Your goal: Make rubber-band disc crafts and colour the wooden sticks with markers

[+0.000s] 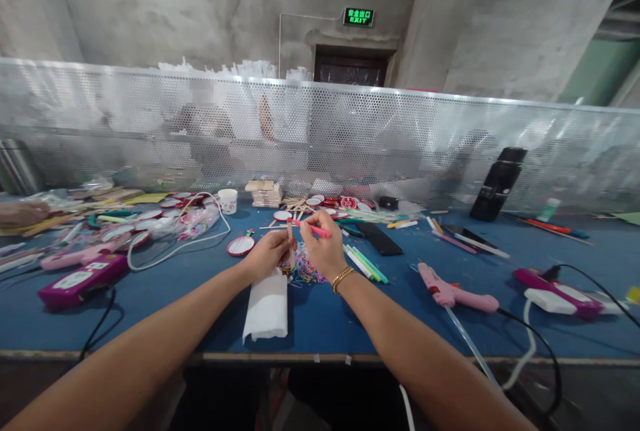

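blue surface (pixel 325 324) beneath, left hand (pixel 270 254) pinches a partly hidden stick (pixel 290 236); right hand (pixel 325 247) grips a pen (pixel 320 231), tip indistinct.

Lit exit sign (pixel 359 17) above doorway (pixel 353 67) over there; metal screen (pixel 360 124) below; black bottle (pixel 499 184), paper cup (pixel 228 201), phone (pixel 381 239) on blue worktop (pixel 320 321).

The left hand (pixel 270 254) holds a wooden stick (pixel 291 244), and the right hand (pixel 326 252) a pink marker (pixel 321 232) near its top.
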The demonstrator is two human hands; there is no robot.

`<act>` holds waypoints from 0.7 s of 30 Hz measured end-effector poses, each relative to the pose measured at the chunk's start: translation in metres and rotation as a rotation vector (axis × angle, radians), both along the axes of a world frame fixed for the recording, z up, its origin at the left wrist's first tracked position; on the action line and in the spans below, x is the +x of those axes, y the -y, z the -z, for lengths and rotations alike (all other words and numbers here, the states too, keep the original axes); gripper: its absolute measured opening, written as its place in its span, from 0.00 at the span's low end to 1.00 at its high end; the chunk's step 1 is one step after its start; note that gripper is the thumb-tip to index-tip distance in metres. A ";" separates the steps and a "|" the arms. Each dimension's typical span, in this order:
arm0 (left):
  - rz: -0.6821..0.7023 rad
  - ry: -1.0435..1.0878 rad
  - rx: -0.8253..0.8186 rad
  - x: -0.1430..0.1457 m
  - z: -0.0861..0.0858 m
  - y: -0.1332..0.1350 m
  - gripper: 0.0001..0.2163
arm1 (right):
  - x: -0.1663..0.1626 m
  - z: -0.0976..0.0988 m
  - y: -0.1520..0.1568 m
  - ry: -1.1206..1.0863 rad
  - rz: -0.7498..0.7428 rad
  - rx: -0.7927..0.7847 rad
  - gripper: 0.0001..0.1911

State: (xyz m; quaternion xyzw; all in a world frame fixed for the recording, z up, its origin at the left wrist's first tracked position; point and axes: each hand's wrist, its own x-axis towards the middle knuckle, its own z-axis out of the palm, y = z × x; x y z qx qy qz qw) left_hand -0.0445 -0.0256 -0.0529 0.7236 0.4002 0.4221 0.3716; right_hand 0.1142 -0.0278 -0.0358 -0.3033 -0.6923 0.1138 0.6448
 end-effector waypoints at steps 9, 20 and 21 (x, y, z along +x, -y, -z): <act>0.000 -0.018 0.022 -0.003 0.003 -0.002 0.21 | 0.000 0.000 0.001 0.015 -0.008 0.004 0.07; 0.017 -0.018 0.037 -0.003 0.004 -0.003 0.21 | -0.001 0.001 0.001 0.016 -0.037 -0.016 0.07; 0.014 -0.018 0.032 -0.003 0.004 -0.004 0.21 | -0.001 0.001 0.001 0.015 -0.028 -0.013 0.06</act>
